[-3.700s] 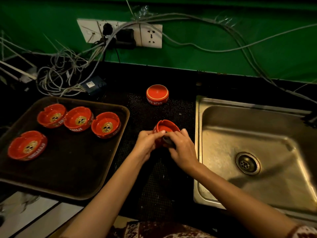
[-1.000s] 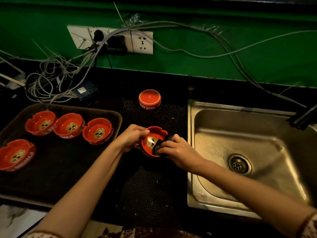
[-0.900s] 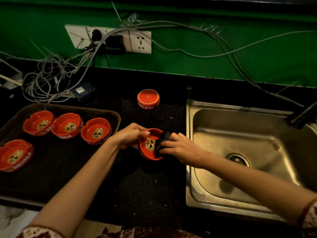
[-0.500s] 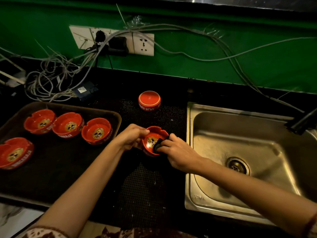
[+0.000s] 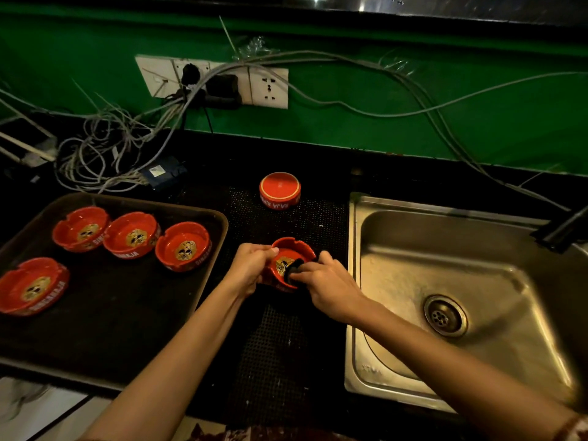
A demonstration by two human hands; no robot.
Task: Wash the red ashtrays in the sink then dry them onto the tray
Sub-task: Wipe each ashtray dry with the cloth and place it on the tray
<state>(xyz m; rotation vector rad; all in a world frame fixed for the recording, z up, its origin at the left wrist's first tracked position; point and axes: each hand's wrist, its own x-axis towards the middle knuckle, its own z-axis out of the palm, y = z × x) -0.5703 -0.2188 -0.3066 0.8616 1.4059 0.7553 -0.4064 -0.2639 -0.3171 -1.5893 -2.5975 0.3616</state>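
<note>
Held ashtray (image 5: 292, 246): above the black mat (image 5: 276, 345) on the bench, centre of view, between tray and sink.
Left hand (image 5: 251, 265): clamped on its 9 o'clock rim, thumb over the edge. I judge this braces it against the wiping.
Right hand (image 5: 324, 281): fingers closed on a dark pad (image 5: 294, 268), pressed into the bowl. Cloth or sponge, I cannot tell.
Orientation: round, so no long axis. Mouth up, tipped slightly toward 6 o'clock, which I read as opening the bowl to the pad.
Sink (image 5: 413, 249): 3 o'clock, looks dry. Probably the drying step.
Tray (image 5: 219, 218): 9 o'clock, four ashtrays (image 5: 183, 254) mouth-up.
Inverted ashtray (image 5: 280, 189): 12 o'clock, base up, presumably draining.
</note>
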